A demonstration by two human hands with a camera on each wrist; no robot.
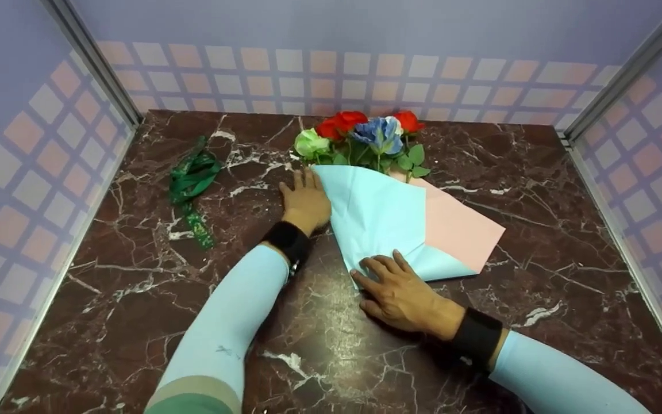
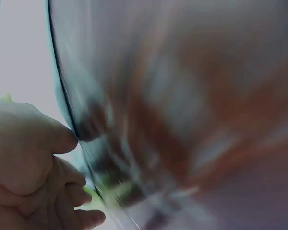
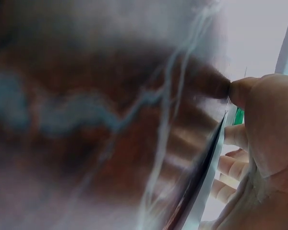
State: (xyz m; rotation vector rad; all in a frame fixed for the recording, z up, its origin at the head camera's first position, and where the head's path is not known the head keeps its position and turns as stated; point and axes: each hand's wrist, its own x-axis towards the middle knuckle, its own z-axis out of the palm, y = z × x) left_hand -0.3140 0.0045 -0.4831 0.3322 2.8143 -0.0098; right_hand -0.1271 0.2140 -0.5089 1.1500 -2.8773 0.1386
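A bouquet of artificial flowers lies in a sheet of light blue wrapping paper [image 1: 374,213], folded over the stems. Pink paper [image 1: 460,227] shows at its right. Red roses [image 1: 347,122], a blue flower [image 1: 378,135] and a pale green flower [image 1: 310,142] stick out at the far end. My left hand [image 1: 307,201] rests along the paper's upper left edge with straight fingers. Over the pointed lower end, my right hand [image 1: 403,296] spreads its fingers and presses on the paper. Both wrist views show relaxed fingers at a paper edge; the stems are hidden.
A loose bundle of green ribbon [image 1: 194,175] lies to the left on the dark red marbled table [image 1: 107,322]. Walls with a pink and white check pattern [image 1: 285,77] stand at the back and on both sides.
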